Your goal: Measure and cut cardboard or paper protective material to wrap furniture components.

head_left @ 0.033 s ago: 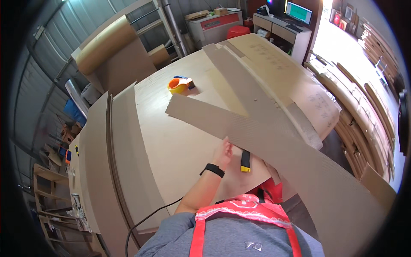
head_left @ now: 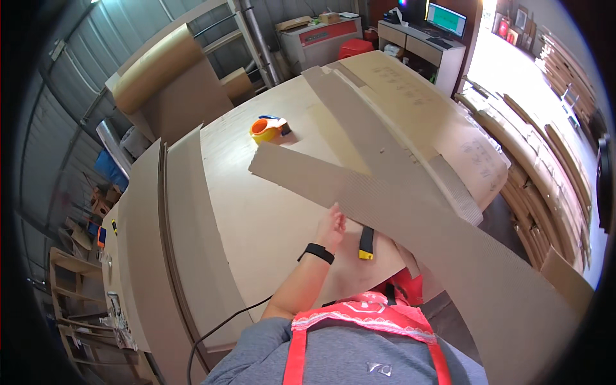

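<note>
A long strip of grey-brown cardboard [head_left: 410,221] slants over the table, from its middle down to the lower right past my body. At its near edge is my left hand [head_left: 332,228], the index fingertip at the edge and the other fingers loosely bent, not closed round the board. A black band circles that wrist. Just right of the hand lies a black tool with a yellow end [head_left: 366,245], partly under the strip; its exact kind is unclear. Beyond the strip's far end sits an orange tape dispenser [head_left: 268,128] with a yellow roll. My right hand does not show.
Another cardboard strip [head_left: 343,102] runs toward the table's far edge. Stacked cardboard sheets [head_left: 141,256] lie at the left. Flat boards [head_left: 513,173] are piled at the right. A desk with a monitor [head_left: 446,20] and a large brown roll [head_left: 157,67] stand behind. A black cable [head_left: 215,328] passes my left arm.
My left hand has shifted very slightly left along the strip's edge. The strip and the tools look unmoved.
</note>
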The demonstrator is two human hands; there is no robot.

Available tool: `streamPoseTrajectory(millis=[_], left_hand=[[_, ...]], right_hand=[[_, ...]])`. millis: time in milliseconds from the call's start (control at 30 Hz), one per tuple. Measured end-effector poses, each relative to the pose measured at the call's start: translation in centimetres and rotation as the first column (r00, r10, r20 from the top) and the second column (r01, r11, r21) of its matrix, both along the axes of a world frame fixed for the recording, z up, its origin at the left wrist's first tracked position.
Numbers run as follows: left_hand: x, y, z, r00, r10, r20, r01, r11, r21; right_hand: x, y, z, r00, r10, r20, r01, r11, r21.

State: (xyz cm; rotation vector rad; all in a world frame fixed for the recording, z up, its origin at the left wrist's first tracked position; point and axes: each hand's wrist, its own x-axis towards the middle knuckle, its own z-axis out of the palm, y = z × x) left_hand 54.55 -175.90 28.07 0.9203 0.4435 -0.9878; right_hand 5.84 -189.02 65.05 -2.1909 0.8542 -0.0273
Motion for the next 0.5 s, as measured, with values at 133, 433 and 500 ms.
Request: streamPoseTrajectory(millis=[133, 433, 500], left_hand=[[3.2, -1.9, 0.5, 0.996, 0.065, -0.054, -0.063, 0.998, 0.027], [-3.8, -2.6, 3.3, 0.956, -0.238, -0.169, 0.244, 0.970, 0.016], [-3.5, -3.3, 3.4, 0.952, -0.226, -0.204, 0.226, 0.974, -0.028]], right_hand=[[-0.8, -0.9, -1.1, 0.996, -0.093, 0.009, 0.093, 0.995, 0.043], [-3.1, -1.7, -2.8, 0.969, -0.246, 0.025, 0.242, 0.965, 0.099], [-3.6, -1.9, -3.0, 0.965, -0.261, 0.033, 0.257, 0.961, 0.103]])
